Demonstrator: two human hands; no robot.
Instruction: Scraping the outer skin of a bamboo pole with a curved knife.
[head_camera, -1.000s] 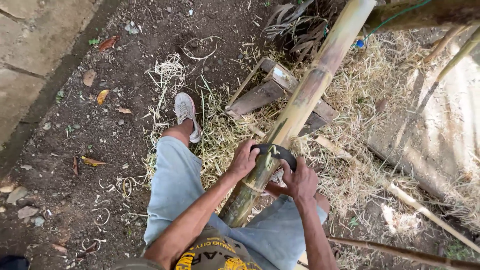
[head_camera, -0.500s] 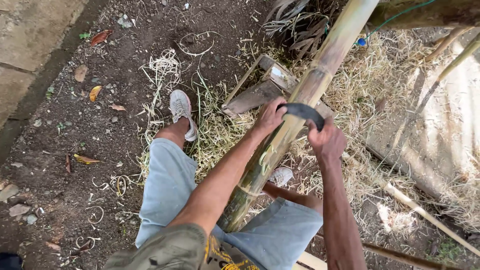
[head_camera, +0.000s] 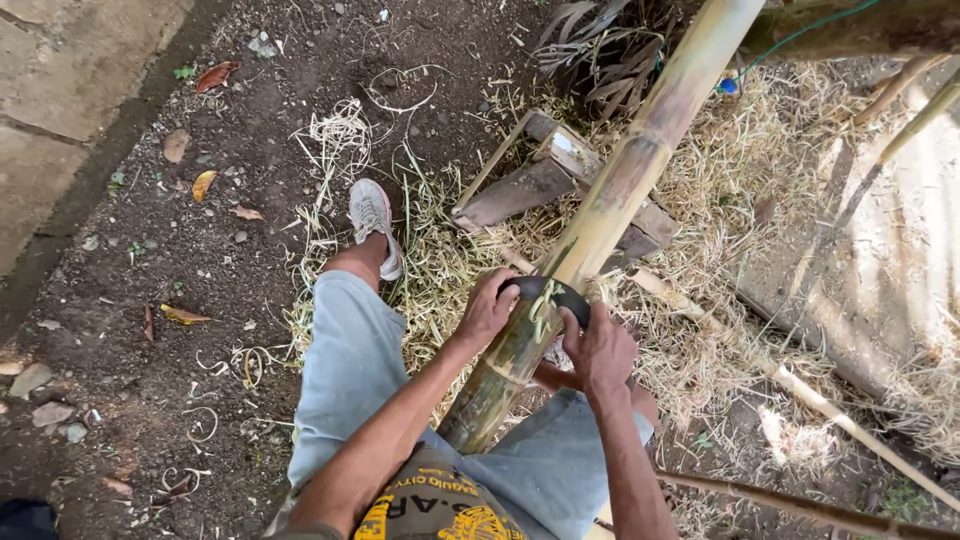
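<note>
Where scraped, bamboo pole (head_camera: 610, 205) looks yellow.

Seated over a thick bamboo pole (head_camera: 610, 210) slanting from lower centre to upper right. Left hand (head_camera: 487, 308) and right hand (head_camera: 600, 348) gripping the two ends of a dark curved blade (head_camera: 545, 293) laid across the pole. Grey shoe (head_camera: 374, 225) left of centre, wooden block (head_camera: 530, 185) under the pole, straw shavings (head_camera: 730, 210) around.
</note>
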